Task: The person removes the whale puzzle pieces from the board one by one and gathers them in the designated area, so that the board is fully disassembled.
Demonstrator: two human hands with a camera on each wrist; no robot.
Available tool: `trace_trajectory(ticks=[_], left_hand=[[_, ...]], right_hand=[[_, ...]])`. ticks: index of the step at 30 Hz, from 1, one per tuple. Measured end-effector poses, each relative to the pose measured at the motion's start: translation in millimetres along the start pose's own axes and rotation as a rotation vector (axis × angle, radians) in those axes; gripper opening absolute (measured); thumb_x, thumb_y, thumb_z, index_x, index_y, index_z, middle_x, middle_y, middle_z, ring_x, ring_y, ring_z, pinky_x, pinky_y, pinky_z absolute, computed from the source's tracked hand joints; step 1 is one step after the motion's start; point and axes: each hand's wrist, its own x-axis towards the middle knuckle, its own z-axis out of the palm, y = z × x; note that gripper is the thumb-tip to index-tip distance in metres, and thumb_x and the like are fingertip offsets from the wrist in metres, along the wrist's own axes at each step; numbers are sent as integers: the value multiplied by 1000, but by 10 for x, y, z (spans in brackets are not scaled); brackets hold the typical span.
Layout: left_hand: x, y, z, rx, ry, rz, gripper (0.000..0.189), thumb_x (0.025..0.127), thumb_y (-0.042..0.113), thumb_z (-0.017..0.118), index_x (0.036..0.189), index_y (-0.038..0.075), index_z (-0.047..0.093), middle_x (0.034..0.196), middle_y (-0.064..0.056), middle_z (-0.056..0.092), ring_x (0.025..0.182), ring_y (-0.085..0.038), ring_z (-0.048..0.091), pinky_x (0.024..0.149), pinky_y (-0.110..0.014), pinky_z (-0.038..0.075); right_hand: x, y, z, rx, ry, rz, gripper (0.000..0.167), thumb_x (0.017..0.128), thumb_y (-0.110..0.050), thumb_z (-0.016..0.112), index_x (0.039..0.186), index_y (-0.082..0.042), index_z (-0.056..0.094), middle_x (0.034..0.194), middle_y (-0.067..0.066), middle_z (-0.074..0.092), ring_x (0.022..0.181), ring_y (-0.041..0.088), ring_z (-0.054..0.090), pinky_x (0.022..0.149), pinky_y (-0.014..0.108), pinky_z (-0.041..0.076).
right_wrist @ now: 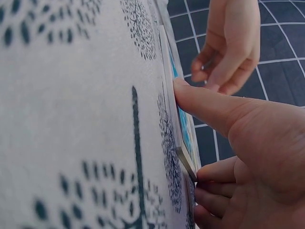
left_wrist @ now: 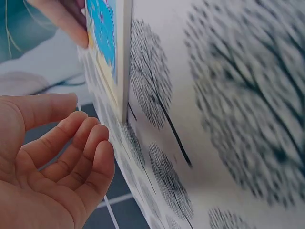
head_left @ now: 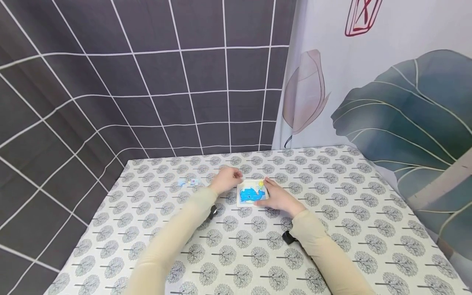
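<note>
A small square picture board [head_left: 252,194], showing a blue whale and a yellow star-like shape inside a pale frame, lies on the patterned cloth. My right hand [head_left: 278,197] grips its right side, the thumb [right_wrist: 202,100] at the near edge and the fingers around the far right corner. Just off the board's upper left corner is my left hand [head_left: 227,179], its fingers loosely curled. In the left wrist view nothing is between that hand's thumb and fingertips [left_wrist: 102,136], which are apart from the board's pale frame [left_wrist: 125,62].
Small light-blue picture pieces [head_left: 189,182] lie on the cloth left of the left hand. The table [head_left: 228,246] has a white tree-print cloth. Behind it hangs a dark grid curtain [head_left: 203,73], with a white leaf-print curtain [head_left: 317,32] to the right.
</note>
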Motion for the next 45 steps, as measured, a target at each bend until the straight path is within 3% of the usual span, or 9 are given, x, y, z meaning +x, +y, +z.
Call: trace_trajectory(ticks=[5, 12, 17, 26, 45], left_hand=[[42, 107, 108, 30, -29, 18, 23, 92, 16, 69, 111, 3, 72, 92, -2, 69, 82, -13, 61, 79, -29, 52], [99, 195, 224, 45, -55, 52, 21, 90, 15, 71, 107, 1, 72, 93, -5, 71, 84, -15, 64, 83, -29, 53], [148, 220, 286, 77, -82, 43, 26, 88, 20, 76, 108, 3, 72, 95, -3, 71, 86, -14, 64, 84, -27, 52], [188, 296, 308, 91, -120, 44, 39, 82, 17, 82, 115, -1, 69, 103, -7, 70, 96, -19, 64, 91, -31, 52], [235, 285, 383, 52, -109, 9, 37, 79, 14, 84, 109, 0, 69, 95, -3, 67, 87, -15, 60, 86, -29, 51]], right_hand=[[19, 17, 29, 13, 4, 6, 107, 82, -43, 81, 152, 13, 23, 162, 27, 19, 149, 43, 21, 119, 54, 20], [14, 19, 35, 31, 2, 12, 107, 82, -42, 82, 152, 13, 22, 162, 27, 19, 149, 43, 20, 120, 54, 20], [4, 10, 23, 22, -1, 7, 106, 83, -42, 80, 152, 13, 22, 162, 27, 19, 149, 43, 20, 119, 55, 21], [-14, -16, -11, 18, 8, -16, 104, 82, -39, 81, 151, 14, 24, 161, 29, 20, 147, 45, 23, 118, 57, 23], [-7, 9, -9, 31, 12, -16, 104, 82, -40, 80, 152, 13, 24, 162, 27, 19, 146, 46, 25, 117, 58, 24]])
